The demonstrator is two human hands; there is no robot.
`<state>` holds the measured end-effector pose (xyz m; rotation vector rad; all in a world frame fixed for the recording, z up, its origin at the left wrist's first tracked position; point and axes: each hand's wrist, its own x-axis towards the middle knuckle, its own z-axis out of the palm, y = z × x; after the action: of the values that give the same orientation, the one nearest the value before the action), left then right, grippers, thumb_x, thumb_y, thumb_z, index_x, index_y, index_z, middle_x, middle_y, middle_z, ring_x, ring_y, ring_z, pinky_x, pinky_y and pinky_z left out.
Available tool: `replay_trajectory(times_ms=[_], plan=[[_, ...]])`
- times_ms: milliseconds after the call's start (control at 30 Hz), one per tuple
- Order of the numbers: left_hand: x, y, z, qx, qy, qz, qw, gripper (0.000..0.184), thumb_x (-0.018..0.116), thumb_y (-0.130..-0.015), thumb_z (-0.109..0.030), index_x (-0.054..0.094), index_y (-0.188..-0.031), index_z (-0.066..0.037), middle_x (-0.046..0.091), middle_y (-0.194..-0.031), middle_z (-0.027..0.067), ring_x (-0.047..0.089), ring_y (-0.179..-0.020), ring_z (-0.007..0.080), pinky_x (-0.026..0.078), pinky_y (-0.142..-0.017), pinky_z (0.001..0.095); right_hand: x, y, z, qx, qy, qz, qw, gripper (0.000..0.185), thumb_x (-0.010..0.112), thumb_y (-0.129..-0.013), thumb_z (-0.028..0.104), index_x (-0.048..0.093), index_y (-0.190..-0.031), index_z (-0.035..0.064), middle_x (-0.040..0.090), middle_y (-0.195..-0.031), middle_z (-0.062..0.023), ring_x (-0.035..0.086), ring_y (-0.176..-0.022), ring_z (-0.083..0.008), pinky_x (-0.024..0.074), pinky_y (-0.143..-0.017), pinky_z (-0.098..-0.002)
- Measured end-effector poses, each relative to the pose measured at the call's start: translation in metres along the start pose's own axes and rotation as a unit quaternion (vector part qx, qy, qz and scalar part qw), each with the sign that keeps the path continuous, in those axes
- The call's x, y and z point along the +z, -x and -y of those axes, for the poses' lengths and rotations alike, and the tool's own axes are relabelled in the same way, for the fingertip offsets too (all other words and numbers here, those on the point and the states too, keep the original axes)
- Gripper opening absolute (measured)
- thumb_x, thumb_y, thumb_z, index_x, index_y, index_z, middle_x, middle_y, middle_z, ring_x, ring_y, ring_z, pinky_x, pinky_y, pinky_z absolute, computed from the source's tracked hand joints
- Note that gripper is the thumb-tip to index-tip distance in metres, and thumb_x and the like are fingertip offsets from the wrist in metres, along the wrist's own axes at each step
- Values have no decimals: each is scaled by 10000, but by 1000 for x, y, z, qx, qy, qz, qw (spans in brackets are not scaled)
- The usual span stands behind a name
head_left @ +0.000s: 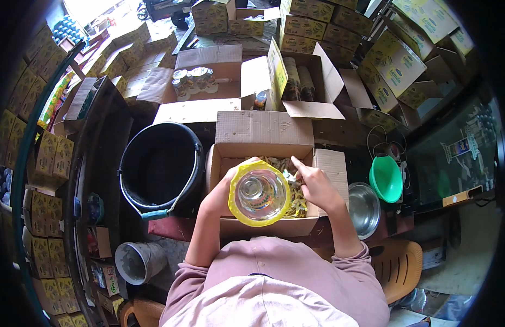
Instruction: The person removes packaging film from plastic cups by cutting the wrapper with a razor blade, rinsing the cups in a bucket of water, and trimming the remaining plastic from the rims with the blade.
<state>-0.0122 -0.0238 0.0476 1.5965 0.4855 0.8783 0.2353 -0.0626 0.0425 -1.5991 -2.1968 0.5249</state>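
In front of my chest, a clear round container point(261, 195) with a yellow frilled edge faces up towards me. My left hand point(229, 182) is closed around its left side, with the fingertips partly hidden behind it. To the right, my right hand point(316, 184) reaches over an open cardboard box point(266, 128), its index finger stretched out and the other fingers bent. Nothing clearly shows in that hand, though whitish scraps lie close to its fingers. Inside the box are many yellow and brown crumpled pieces point(294, 210), possibly wrappers or labels.
A black bucket point(161, 166) stands left of the box. A metal bowl point(363, 211) and a green basin point(385, 180) are on the right. Behind are open cartons, one holding small jars point(195, 80). A grey bucket point(139, 262) sits lower left. Stacked yellow cartons point(48, 155) line the sides.
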Motion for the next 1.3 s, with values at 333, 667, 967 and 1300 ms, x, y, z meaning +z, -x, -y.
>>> replay_trajectory(times_ms=[333,667,967,1300], plan=[[-2,2,-4,26,-10,1,1000,761,805,-532,-132,443,-1184,21,568,-1076,109,540,-974,174,394,-916,300,-6,-2,21,-49,175,54,982,226,521,-679,-90,558,-895,-35,515,-899,-132,604,-757,-285,509,-669,-350],[-10,12,26,28,190,19,981,772,815,-543,-131,443,-1210,-24,536,-1136,75,507,-1024,159,387,-927,305,8,-3,13,-98,247,49,963,253,553,-692,-19,497,-939,-20,500,-842,-123,615,-689,-230,517,-591,-304],[-12,20,57,131,227,11,965,717,807,-578,-138,431,-1184,-65,502,-977,99,507,-886,191,419,-766,305,14,-7,11,-119,268,71,953,169,555,-693,-14,517,-857,-28,498,-855,-117,618,-671,-209,519,-570,-285],[-14,18,51,133,203,-4,970,619,778,-623,-137,489,-1160,-29,540,-1117,69,542,-964,164,448,-863,310,1,-9,26,-140,303,56,941,167,549,-698,2,540,-865,-8,513,-849,-99,612,-664,-173,512,-570,-258]])
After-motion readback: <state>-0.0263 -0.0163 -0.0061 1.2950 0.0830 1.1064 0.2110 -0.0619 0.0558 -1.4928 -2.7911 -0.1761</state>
